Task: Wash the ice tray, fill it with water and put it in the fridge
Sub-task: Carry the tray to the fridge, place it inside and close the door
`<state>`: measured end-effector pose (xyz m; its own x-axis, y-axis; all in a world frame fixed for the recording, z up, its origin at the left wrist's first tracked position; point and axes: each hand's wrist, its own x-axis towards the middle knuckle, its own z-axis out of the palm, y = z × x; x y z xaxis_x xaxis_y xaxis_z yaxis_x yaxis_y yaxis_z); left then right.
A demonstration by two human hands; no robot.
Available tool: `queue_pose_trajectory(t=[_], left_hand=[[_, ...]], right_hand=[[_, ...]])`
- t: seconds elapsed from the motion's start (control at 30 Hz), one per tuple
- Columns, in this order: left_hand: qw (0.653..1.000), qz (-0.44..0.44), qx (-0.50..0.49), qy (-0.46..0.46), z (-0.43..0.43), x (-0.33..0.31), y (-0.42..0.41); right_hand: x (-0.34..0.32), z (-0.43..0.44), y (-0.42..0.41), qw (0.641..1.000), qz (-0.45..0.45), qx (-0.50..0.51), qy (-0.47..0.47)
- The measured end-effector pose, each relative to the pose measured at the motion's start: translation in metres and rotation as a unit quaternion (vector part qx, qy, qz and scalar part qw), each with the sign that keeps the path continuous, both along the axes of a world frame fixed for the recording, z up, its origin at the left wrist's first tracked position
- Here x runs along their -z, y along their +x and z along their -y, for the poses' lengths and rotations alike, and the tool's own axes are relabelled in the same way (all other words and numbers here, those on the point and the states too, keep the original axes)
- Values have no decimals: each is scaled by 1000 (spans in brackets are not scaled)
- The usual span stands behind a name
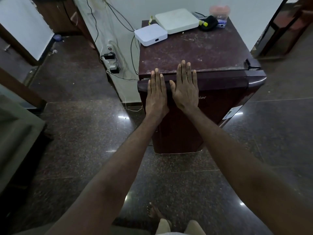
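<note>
A small maroon fridge [211,53] stands in front of me with its door [225,92] closed. My left hand [156,92] lies flat on the door's top edge near the left corner, fingers straight and together. My right hand [185,89] lies flat just beside it, fingertips reaching onto the fridge's top. Neither hand holds anything. No ice tray is in view.
On the fridge's top at the back sit a small white box [150,34], a larger white box [177,20], a black pouch [208,22] and a clear container [219,11]. A power strip with plugs [111,60] and cables hang on the wall to the left. Dark polished floor [76,133] surrounds the fridge.
</note>
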<state>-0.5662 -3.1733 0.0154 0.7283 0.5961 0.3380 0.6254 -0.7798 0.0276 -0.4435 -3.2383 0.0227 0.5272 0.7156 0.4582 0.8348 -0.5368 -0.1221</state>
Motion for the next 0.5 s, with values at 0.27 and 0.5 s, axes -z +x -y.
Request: queue_pose_trajectory(t=[0.27,0.5], left_hand=[[1000,-9,0,0,-1,3,0],[1000,-24,-7,-20,1,-4,-1]], right_hand=[[0,1,-1,1000,-4,7,-7],[-2,1,-1,1000,-15,1,-14]])
